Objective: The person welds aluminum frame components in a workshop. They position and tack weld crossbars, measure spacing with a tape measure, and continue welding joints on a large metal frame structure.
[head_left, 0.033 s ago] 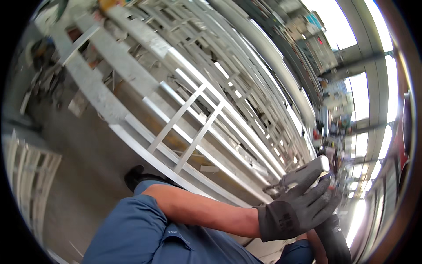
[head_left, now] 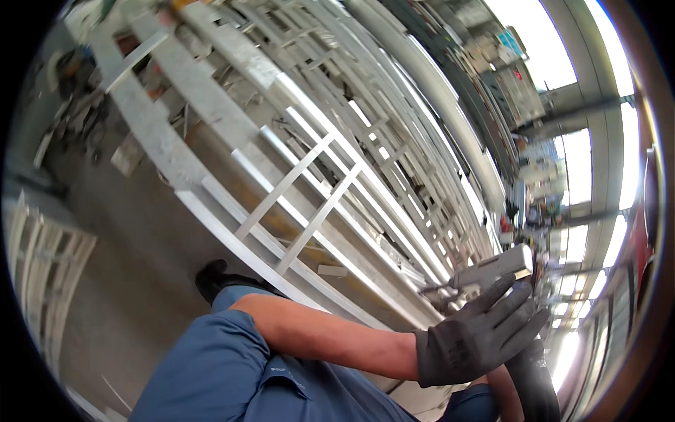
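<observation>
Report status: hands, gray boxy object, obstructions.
Left hand open. Right hand partly behind it, grip unclear. Gray boxy object by left hand, contact unclear. Left hand blocks view.

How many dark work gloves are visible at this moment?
2. One is on the left hand, below the pale boxy object; the other is on the right hand, lower right, partly hidden. Background clutter could hide more.

The left hand (head_left: 478,341) wears a grey glove (head_left: 453,352) that looks like matt cloth. The ladder-like frame (head_left: 321,219) is smooth, shiny metal. On the far left, the wide beams (head_left: 169,151) look like dull, scuffed metal. The near trousers (head_left: 200,366) are soft, matt blue cloth. The floor (head_left: 133,253) looks dull.
</observation>
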Demonstrator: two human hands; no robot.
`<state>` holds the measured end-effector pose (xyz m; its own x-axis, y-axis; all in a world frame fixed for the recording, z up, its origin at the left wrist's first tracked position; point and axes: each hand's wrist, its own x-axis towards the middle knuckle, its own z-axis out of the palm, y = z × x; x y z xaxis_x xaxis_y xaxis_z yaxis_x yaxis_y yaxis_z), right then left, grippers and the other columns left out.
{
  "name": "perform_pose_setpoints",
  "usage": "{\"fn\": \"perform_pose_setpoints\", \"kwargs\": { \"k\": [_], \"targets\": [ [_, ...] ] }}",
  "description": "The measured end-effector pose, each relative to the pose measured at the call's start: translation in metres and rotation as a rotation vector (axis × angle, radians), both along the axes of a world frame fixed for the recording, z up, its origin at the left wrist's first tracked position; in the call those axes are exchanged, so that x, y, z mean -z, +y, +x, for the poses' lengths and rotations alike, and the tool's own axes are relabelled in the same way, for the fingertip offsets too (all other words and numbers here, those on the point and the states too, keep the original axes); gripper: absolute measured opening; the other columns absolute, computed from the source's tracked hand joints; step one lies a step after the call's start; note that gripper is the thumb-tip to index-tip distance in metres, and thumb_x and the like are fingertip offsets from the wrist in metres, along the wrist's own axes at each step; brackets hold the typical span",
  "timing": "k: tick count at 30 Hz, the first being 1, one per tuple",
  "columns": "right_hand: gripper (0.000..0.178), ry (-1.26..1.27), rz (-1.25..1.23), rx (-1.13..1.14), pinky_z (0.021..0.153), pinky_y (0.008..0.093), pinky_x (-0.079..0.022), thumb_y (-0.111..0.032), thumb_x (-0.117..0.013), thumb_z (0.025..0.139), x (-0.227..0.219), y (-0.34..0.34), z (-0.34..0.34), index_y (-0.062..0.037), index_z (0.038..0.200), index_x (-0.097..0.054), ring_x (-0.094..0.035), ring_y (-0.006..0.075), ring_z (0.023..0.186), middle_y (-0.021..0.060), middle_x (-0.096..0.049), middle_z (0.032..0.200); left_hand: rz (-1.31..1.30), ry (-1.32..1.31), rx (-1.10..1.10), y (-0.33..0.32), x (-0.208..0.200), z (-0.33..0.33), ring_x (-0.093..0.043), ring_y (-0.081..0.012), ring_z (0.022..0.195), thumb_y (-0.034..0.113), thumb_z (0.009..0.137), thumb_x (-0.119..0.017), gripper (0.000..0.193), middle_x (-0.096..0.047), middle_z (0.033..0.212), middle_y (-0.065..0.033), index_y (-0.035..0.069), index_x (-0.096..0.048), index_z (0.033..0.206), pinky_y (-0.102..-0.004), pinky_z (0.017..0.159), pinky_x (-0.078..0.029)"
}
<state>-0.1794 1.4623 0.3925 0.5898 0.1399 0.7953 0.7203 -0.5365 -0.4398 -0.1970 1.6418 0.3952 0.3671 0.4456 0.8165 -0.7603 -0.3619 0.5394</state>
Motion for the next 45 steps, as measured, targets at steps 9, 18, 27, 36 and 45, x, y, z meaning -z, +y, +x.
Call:
{"fn": "perform_pose_setpoints", "kwargs": {
  "k": [9, 18, 27, 36, 45],
  "targets": [
    [0.037, 0.036, -0.050, -0.154, 0.078, 0.0336, -0.054, -0.027, -0.054, 0.107, -0.002, -0.038, 0.077, 0.0033, 0.125, -0.065, -0.065, 0.0206, 0.082, 0.0098, -0.068, 0.093, -0.029, 0.009, -0.081, -0.051, 0.060, 0.067, -0.066, -0.0328, 0.118, 0.013, 0.078, -0.072, 0.052, -0.068, 0.114, -0.0122, 0.000, -0.067, 0.129, -0.0576, 0.108, -0.052],
    [0.038, 0.607, 0.036, -0.486, 0.080, 0.0305, -0.056, -0.020, -0.057, 0.110, 0.065, -0.083, 0.197, 0.0043, 0.138, -0.064, -0.068, 0.0176, 0.088, 0.0108, -0.072, 0.100, 0.618, 0.375, 0.475, -0.099, 0.139, 0.076, -0.069, -0.0250, 0.090, 0.026, 0.070, -0.076, 0.030, -0.069, 0.093, -0.0060, 0.012, -0.065, 0.093, -0.0427, 0.092, -0.054],
    [0.031, 1.405, -0.141, -0.495, 0.087, 0.0301, -0.058, -0.018, -0.067, 0.108, 0.269, 0.005, 0.212, -0.0025, 0.134, -0.071, -0.068, 0.0122, 0.096, 0.0052, -0.075, 0.107, 0.658, 0.644, 0.879, -0.099, 0.188, 0.088, -0.067, -0.0283, 0.100, 0.029, 0.068, -0.084, 0.035, -0.068, 0.099, -0.0043, 0.015, -0.067, 0.096, -0.0429, 0.091, -0.054],
    [0.034, 1.477, -0.292, -0.434, 0.078, 0.0258, -0.054, -0.022, -0.069, 0.104, 0.310, 0.071, 0.254, -0.0028, 0.132, -0.073, -0.061, 0.0076, 0.084, 0.0018, -0.072, 0.096, 0.675, 0.637, 1.090, -0.017, 0.213, 0.139, -0.067, -0.0309, 0.104, 0.019, 0.072, -0.081, 0.035, -0.068, 0.104, -0.0069, 0.012, -0.069, 0.104, -0.0449, 0.094, -0.053],
    [0.030, 1.031, -0.351, -0.309, 0.085, 0.0420, -0.057, -0.023, -0.067, 0.101, 0.389, 0.128, 0.323, -0.0078, 0.125, -0.075, -0.072, 0.0289, 0.091, 0.0141, -0.078, 0.105, 0.739, 0.762, 0.965, 0.061, 0.236, 0.190, -0.063, -0.0368, 0.126, 0.032, 0.076, -0.081, 0.067, -0.068, 0.124, -0.0154, 0.007, -0.065, 0.137, -0.0479, 0.108, -0.051]
  ]
}}
